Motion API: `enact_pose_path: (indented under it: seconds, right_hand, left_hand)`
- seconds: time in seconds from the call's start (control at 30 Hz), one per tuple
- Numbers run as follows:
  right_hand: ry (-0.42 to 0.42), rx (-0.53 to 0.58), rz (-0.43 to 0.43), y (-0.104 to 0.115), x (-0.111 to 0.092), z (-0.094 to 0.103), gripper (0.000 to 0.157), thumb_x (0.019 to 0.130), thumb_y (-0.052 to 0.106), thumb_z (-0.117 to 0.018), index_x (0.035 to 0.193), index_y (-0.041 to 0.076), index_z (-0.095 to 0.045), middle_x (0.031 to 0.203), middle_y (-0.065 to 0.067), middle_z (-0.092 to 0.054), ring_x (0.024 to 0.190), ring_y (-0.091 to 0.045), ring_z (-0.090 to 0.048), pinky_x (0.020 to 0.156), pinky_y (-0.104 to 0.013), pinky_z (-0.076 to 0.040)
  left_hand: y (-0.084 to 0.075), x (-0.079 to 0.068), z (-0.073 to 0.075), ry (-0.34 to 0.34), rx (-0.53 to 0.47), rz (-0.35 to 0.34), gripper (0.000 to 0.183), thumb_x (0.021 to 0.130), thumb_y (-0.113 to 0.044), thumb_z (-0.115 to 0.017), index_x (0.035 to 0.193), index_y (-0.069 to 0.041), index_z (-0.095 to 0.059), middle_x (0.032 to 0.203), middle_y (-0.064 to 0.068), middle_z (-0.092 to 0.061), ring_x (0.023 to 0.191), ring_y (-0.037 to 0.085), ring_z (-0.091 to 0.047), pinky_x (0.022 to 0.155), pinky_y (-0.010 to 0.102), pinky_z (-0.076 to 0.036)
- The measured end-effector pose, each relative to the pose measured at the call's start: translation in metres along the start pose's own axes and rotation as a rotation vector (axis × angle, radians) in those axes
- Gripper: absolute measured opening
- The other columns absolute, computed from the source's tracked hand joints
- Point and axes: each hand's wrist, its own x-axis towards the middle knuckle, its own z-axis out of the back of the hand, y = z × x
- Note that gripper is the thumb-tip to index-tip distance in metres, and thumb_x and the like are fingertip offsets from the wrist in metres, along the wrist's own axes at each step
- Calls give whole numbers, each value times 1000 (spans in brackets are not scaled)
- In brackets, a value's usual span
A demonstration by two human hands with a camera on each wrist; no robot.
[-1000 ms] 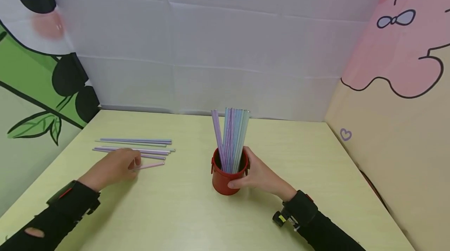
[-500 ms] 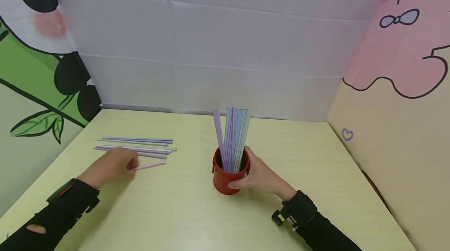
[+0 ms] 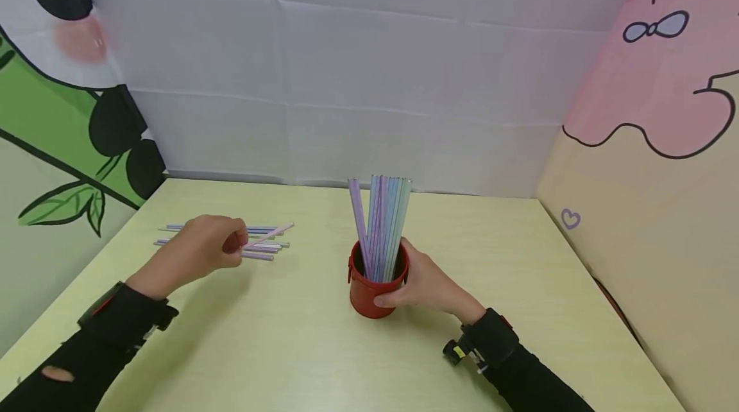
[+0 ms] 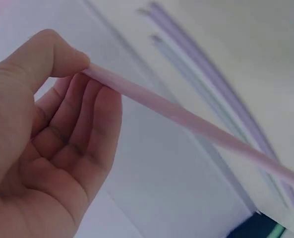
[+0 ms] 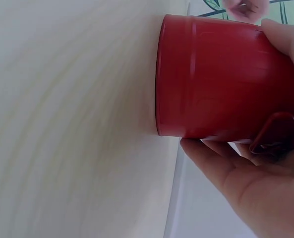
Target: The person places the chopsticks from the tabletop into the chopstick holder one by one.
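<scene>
My left hand (image 3: 202,248) pinches one end of a pink straw (image 4: 171,110) between thumb and fingertips. The straw points away to the right, raised above several purple, blue and pale straws (image 3: 262,257) lying on the table at the left. Mid-table stands a small red bucket (image 3: 372,300) with a bunch of purple, blue and green straws (image 3: 382,226) upright in it, a purple one leaning left. Around the bucket's right side my right hand (image 3: 430,283) curls, thumb at the front. The right wrist view shows the red bucket (image 5: 226,79) between thumb and fingers.
The pale wood table (image 3: 312,360) reaches back to a white cloth wall (image 3: 369,78). A panel with a green and black cartoon drawing (image 3: 75,142) stands on the left, one with a pink animal (image 3: 652,78) on the right.
My left hand has lifted the pink straw off the table and moved it up and to the right. The right hand and the bucket have stayed in place.
</scene>
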Motion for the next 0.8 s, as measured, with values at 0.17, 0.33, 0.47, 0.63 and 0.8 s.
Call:
enact_pose_path:
  seconds: [0.17,0.33,0.47,0.63,0.8]
  right_hand:
    - [13,29,8,0,0,1,96,82,14,-93,157,29,-36,149,8,-57,137,-16,-56,110,-39,-53]
    - [19,39,15,0,0,0,96,82,13,-92,158,28,-35,149,7,-56,138,-17,-55,110,-39,-53]
    - [18,38,11,0,0,0,94,83,13,-92,157,27,-36,148,7,-56,138,-18,-55,109,-39,-54]
    - [19,36,18,-1,1,1,97,82,15,-93,158,28,-35,148,7,-57,136,-18,-57,111,-40,-52]
    - [11,28,16,-1,1,0,101,82,15,-94,160,29,-32,150,7,-56,136,-17,-57,113,-40,-50]
  left_hand:
    - [-40,16,12,-111,-120,-11,18,86,-1,-78,95,-15,-71,82,-9,-69,75,9,-64,68,26,-56]
    - [-83,32,20,-234,-313,-26,18,88,1,-76,98,-13,-72,88,-3,-75,79,10,-71,73,23,-62]
    - [-114,45,22,-332,-465,-51,16,90,0,-76,101,-11,-72,93,3,-76,81,12,-72,76,21,-62]
    - [-149,62,22,-414,-627,-78,15,94,-3,-75,106,-10,-72,96,3,-74,85,14,-72,79,25,-63]
    - [-170,82,11,-451,-710,-108,16,93,-2,-74,108,-7,-72,97,4,-74,86,16,-72,81,29,-64]
